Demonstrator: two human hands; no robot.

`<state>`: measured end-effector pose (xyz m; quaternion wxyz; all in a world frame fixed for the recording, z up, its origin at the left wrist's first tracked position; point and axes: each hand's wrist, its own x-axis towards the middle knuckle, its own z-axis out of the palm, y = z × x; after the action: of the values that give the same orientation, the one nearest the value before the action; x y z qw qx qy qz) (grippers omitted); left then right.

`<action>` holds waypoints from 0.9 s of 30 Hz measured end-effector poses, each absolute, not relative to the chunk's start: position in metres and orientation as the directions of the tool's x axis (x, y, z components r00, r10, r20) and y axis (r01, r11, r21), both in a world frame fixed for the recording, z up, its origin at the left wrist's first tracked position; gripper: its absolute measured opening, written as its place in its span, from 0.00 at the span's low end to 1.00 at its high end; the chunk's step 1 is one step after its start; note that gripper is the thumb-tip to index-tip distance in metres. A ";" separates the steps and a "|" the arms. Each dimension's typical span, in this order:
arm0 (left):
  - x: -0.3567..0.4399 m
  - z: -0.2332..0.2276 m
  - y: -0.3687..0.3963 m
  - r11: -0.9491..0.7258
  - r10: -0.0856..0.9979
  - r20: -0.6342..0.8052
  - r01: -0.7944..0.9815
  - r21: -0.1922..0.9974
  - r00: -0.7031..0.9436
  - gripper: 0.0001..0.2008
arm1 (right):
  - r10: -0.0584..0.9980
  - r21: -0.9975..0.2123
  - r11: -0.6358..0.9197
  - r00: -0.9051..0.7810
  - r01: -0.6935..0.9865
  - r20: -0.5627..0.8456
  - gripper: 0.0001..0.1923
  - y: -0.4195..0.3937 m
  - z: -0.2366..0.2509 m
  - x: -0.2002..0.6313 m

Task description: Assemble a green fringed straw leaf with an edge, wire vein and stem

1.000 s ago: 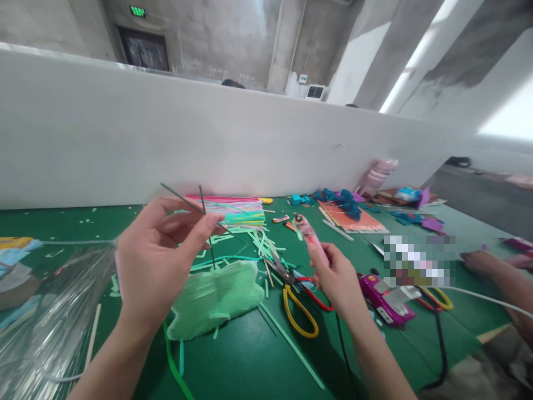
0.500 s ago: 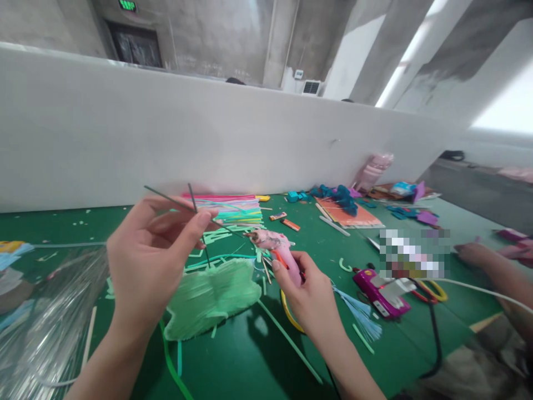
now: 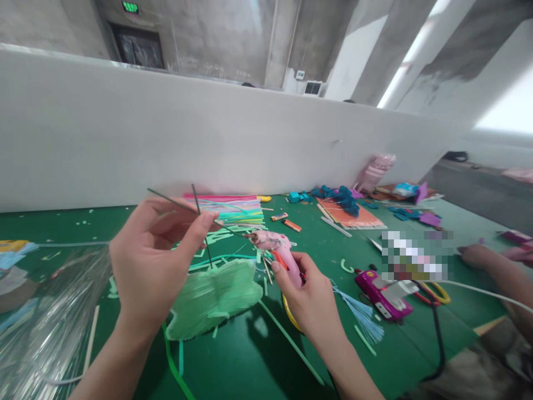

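Between thumb and fingers, my left hand (image 3: 156,255) pinches thin dark sticks (image 3: 172,200) that cross each other. One stick runs right to the tip of a pink hot glue gun (image 3: 272,242); the other points down to a fuzzy green wing-shaped piece (image 3: 216,300), whose top edge it meets. My right hand (image 3: 310,291) is wrapped around the glue gun's handle, fingers near its orange trigger. Whether glue is coming out is too small to tell. The green piece hangs or lies just under both hands, with a pale green strip below its right end.
Bundled coloured pipe cleaners (image 3: 237,208) lie against the white partition (image 3: 166,128). Clear plastic wrapping (image 3: 54,328) is at left. To the right are a blue tassel (image 3: 362,314), a purple device (image 3: 383,297), an orange sheet (image 3: 353,214) and another person's hand (image 3: 478,255).
Both hands keep nearly the same pose, with the glue gun tip still at the stick. The whole view has shifted very slightly.
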<state>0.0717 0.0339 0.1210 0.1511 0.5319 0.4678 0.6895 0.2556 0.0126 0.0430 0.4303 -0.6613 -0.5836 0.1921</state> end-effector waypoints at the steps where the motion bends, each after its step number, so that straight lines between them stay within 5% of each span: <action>1: 0.072 0.121 0.034 -0.517 0.704 0.593 0.292 0.805 -0.390 0.06 | 0.937 -0.794 0.051 0.247 0.606 0.249 0.19 0.013 0.043 0.256; 17: 0.069 0.116 0.034 -0.507 0.718 0.579 0.280 0.815 -0.386 0.07 | 0.921 -0.720 0.016 0.271 0.694 0.281 0.22 0.023 0.040 0.263; 27: 0.062 0.113 0.036 -0.523 0.759 0.574 0.237 0.819 -0.307 0.07 | 0.921 -0.174 -0.330 0.357 0.928 0.158 0.24 0.089 0.006 0.317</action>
<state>0.0618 0.0361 0.1133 0.1941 0.5557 0.4482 0.6728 0.3174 0.0893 0.0062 0.1172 -0.8153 -0.5668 -0.0155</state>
